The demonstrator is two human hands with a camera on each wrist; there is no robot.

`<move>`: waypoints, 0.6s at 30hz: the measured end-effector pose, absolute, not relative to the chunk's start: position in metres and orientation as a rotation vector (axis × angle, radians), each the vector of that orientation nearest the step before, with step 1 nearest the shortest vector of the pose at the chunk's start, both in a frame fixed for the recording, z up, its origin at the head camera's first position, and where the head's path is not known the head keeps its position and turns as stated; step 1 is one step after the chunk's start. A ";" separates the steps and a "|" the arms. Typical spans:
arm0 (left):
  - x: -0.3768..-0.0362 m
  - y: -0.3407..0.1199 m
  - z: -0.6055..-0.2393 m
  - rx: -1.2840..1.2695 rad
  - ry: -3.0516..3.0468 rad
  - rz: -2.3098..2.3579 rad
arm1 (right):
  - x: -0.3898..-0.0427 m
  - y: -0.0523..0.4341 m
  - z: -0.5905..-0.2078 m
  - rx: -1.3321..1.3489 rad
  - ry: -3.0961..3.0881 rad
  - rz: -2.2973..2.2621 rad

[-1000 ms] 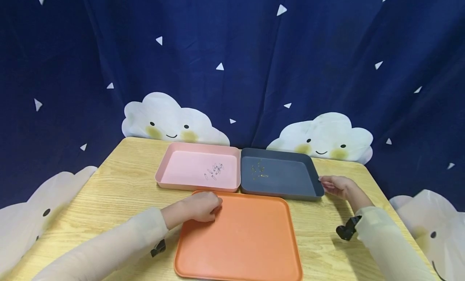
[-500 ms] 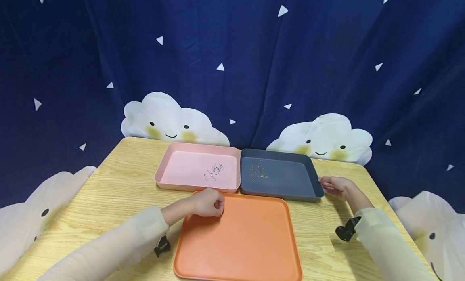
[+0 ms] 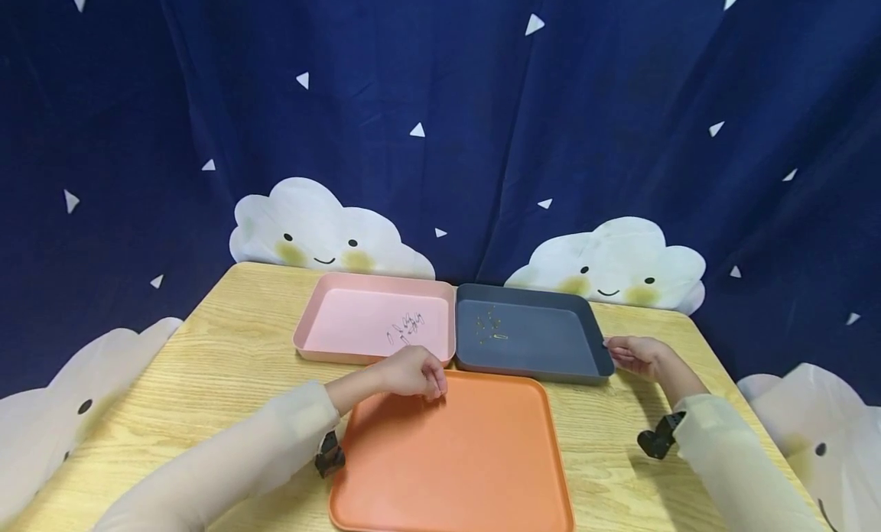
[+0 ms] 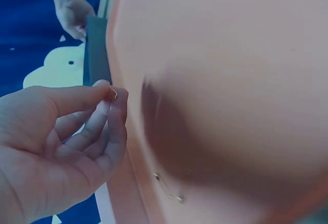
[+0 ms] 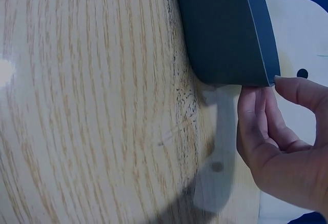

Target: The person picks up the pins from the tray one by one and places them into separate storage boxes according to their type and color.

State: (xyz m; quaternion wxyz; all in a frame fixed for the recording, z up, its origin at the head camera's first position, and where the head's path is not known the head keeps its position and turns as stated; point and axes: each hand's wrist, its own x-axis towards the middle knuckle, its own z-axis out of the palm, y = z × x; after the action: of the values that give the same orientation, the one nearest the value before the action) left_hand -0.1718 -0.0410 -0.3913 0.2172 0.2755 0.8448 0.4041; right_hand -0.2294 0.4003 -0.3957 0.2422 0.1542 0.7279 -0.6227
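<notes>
While left hand [image 4: 61,147] pinches clip [image 4: 113,94] | right hand [image 3: 636,356] touches grey tray [image 3: 530,337]

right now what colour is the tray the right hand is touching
Dark grey-blue. The tray with the right hand at its corner shows best in the head view.

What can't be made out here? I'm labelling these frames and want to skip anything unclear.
- Tiny item pinched by the left hand: left wrist view, fingertips cover it, too small to name.
- Small pieces in the pink tray and dark tray: head view, too small.
- Right hand: wrist view, cut off by the frame edge.
</notes>
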 end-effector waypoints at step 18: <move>-0.209 0.015 -0.358 0.394 2.224 1.329 | -0.230 0.401 -0.397 0.428 2.001 -1.686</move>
State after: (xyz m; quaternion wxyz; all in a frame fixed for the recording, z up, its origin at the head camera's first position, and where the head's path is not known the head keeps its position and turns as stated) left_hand -0.2088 0.0153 -0.3585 0.2578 0.1454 0.8199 0.4900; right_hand -0.2295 0.4015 -0.3970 0.2426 0.1566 0.7321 -0.6169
